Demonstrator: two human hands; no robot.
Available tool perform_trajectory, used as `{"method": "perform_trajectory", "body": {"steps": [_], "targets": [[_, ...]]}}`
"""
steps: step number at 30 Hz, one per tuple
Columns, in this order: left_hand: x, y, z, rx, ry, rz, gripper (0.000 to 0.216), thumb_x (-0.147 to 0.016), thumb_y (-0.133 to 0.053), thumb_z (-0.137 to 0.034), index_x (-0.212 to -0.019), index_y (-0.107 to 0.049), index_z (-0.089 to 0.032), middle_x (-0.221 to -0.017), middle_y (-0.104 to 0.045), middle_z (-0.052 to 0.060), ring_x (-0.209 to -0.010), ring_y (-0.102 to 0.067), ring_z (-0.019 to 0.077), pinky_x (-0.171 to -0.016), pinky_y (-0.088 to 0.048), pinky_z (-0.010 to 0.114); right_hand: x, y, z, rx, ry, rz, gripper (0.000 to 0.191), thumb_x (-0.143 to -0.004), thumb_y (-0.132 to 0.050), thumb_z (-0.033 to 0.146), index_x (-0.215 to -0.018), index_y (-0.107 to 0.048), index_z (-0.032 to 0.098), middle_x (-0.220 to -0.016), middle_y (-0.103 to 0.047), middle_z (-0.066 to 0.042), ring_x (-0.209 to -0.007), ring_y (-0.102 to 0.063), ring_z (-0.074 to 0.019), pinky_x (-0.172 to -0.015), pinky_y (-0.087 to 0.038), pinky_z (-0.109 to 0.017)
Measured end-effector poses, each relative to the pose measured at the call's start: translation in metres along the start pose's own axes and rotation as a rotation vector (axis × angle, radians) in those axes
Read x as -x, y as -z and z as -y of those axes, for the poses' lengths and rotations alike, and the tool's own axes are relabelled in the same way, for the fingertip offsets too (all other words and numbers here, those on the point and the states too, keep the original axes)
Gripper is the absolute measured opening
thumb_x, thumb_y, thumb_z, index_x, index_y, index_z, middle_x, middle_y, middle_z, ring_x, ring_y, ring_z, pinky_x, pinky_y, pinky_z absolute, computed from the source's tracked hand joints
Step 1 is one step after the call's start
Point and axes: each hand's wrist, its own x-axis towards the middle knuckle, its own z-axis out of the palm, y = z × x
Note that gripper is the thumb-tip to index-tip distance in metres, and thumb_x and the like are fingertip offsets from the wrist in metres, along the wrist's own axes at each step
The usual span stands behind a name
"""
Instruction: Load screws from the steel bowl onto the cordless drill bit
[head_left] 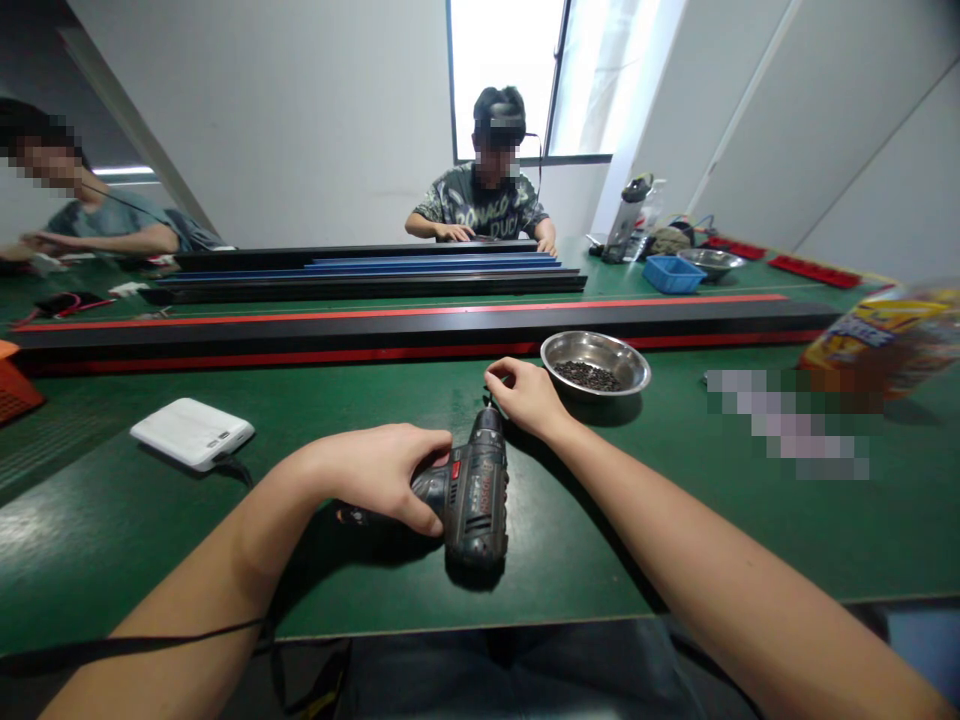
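Note:
My left hand [382,465] is wrapped round the grip of a black cordless drill [478,510], which lies on its side over the green table with its chuck pointing away from me. Just beyond the drill's bit, my right hand [525,395] is closed in a pinch, thumb and forefinger together. Whatever is between those fingertips is too small to make out. Beside my right hand stands a round metal bowl [634,372] with many small dark screws [589,377] in it.
A long black bar with red edges [420,328] crosses the table behind the bowl. A white power bank [193,433] with a cable lies at left. At right is a snack bag [877,335]. Farther back are a blue basket [673,274], black and blue strips, and two people.

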Motion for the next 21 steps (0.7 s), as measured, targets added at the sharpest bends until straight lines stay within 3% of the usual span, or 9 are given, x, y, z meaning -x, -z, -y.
{"method": "perform_trajectory", "body": {"steps": [21], "targets": [[0.0005,0.0016,-0.0022,-0.001,0.005,0.004,0.061,-0.066,-0.083,-0.057,-0.114,-0.064,-0.026,-0.106,-0.072,0.001,-0.09,-0.066,0.0233,-0.075,-0.049,0.028,-0.0001,0.0015,0.0001,-0.016,-0.017,0.009,0.014,-0.095,-0.065,0.025,-0.094,-0.078,0.021,-0.097,-0.081,-0.005,-0.09,-0.075,-0.0205,-0.088,-0.055,-0.031]]}}
